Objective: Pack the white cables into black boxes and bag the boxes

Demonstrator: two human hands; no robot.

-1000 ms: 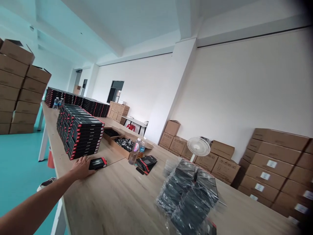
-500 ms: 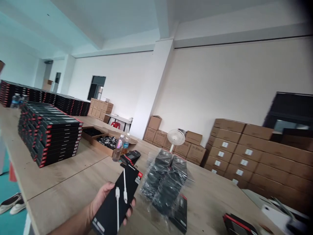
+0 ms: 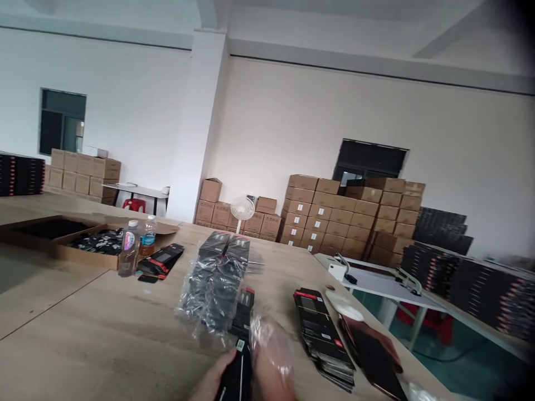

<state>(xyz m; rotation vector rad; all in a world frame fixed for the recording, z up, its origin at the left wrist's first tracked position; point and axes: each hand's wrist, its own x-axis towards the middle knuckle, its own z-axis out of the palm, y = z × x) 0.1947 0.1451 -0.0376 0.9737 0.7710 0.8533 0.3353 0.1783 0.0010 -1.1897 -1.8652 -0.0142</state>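
Note:
At the bottom middle, my left hand (image 3: pixel 215 374) grips a slim black box (image 3: pixel 236 376) with a white cable printed on its face. My right hand (image 3: pixel 273 359) is just right of the box, smeared by motion, with a clear plastic bag (image 3: pixel 261 329) bunched at its fingers; the fingertips are partly hidden. Just beyond both hands, two stacks of black boxes (image 3: pixel 215 278) stand wrapped in clear plastic. Another black box (image 3: pixel 243 312) lies against their right side. To the right is a leaning row of flat black-and-red cartons (image 3: pixel 324 334).
Two bottles (image 3: pixel 129 250) stand left beside open cardboard trays (image 3: pixel 87 253) of black packets. Some black-and-red cartons (image 3: pixel 163 260) lie near them. A dark phone-like slab (image 3: pixel 371 356) is at right. Brown cartons (image 3: pixel 334 214) and a white fan (image 3: pixel 242 208) stand behind the wooden table (image 3: pixel 104 334).
The view has swung right. My left hand has brought the black box lower and tilted it more upright. My right hand has come into view with clear plastic.

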